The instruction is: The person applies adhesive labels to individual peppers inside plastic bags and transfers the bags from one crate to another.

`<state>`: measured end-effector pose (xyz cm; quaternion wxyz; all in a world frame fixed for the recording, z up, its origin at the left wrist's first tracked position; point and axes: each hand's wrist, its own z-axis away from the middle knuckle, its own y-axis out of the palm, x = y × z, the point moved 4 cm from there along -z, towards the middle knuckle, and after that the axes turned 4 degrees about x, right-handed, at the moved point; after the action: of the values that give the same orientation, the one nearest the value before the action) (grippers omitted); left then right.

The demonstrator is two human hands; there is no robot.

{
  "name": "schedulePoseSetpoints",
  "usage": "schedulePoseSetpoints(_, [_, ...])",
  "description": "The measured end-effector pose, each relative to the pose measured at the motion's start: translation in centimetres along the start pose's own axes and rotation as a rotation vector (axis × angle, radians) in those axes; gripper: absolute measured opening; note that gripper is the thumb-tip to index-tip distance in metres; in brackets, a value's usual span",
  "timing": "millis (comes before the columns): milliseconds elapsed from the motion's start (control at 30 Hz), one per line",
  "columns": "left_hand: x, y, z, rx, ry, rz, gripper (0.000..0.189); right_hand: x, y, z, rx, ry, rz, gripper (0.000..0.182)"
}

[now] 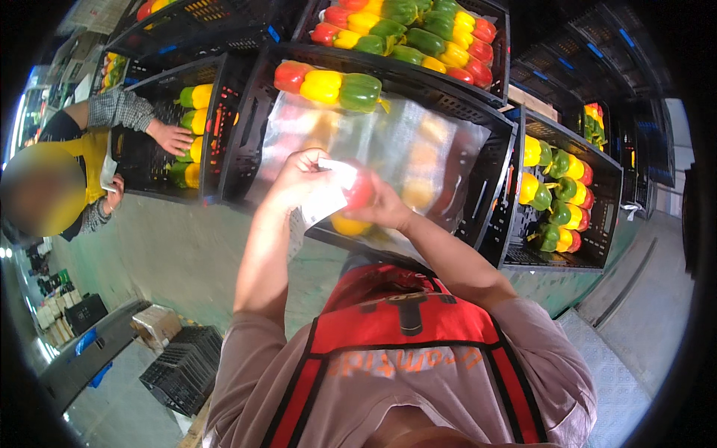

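Observation:
My left hand [302, 179] pinches a strip of white paper labels [322, 204] over the near part of a black plastic crate [358, 241]. In my right hand [386, 204] is a pack of bell peppers, its red pepper [359, 189] uppermost beside the labels and a yellow one [350, 225] lower down; the rest is hidden. Under both hands a clear plastic sheet [386, 134] covers more peppers in the crate. On the sheet's far side lies a wrapped pack of a red, a yellow and a green pepper [323, 87].
Crates of pepper packs stand beyond [414, 33], at right [560, 196] and at left [193, 117]. A co-worker in a yellow apron [98, 162] reaches into the left crate. Behind, at lower left, are a cardboard box [157, 325] and a black crate [182, 367].

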<state>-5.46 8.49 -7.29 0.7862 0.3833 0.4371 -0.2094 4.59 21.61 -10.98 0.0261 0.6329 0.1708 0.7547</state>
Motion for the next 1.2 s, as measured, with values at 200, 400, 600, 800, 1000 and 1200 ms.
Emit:
schedulePoseSetpoints(200, [-3.5,3.6,0.4,-0.142,0.085,0.170,0.014,5.7,-2.6,3.4,0.108,0.027,-0.210,0.091])
schedulePoseSetpoints(400, [-5.9,5.7,0.6,-0.106,0.156,-0.086,0.025,8.9,-4.3,5.3,0.161,0.045,-0.364,0.086])
schedulePoseSetpoints(600, [-2.6,8.0,-0.7,0.047,0.031,-0.058,0.031,5.9,-6.7,6.4,0.136,0.083,-0.401,0.081])
schedulePoseSetpoints(800, [3.5,7.1,-2.4,-0.121,0.014,-0.025,0.013,3.6,-7.9,6.7,0.142,0.194,-0.452,0.075])
schedulePoseSetpoints(1000, [7.9,5.8,-2.9,-0.169,-0.019,0.111,0.011,0.6,-8.2,6.7,0.196,0.323,-0.576,0.081])
schedulePoseSetpoints(1200, [10.6,6.5,-3.8,-0.363,-0.102,0.232,0.014,-1.2,-9.6,7.4,0.171,0.379,-0.565,0.076])
